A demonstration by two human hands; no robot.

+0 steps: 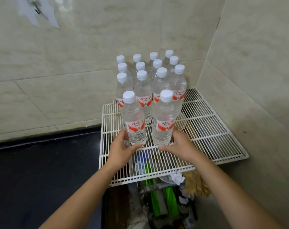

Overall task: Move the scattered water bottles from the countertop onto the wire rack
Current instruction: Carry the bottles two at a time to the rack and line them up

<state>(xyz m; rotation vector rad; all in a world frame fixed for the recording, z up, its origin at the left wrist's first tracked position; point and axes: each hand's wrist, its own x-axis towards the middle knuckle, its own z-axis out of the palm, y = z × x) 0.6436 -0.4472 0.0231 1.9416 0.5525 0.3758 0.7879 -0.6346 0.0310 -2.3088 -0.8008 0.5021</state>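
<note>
Water bottles (150, 80) are mostly packed upright on the far part of the wire rack (214, 129). Left hand (122, 146) is wrapped round the base of the near-left bottle (134, 119), right hand (180, 144) round the near-right bottle (163, 119). I'd seat both bases flat across the wires, snug against the row behind, then let go gently so nothing topples.

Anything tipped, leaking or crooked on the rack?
Nothing spilled or tipped. The bottles behind stand upright, capped. The left hand and right hand grip the left front bottle and right front bottle, also upright. Clutter lies beneath the wire rack.
</note>
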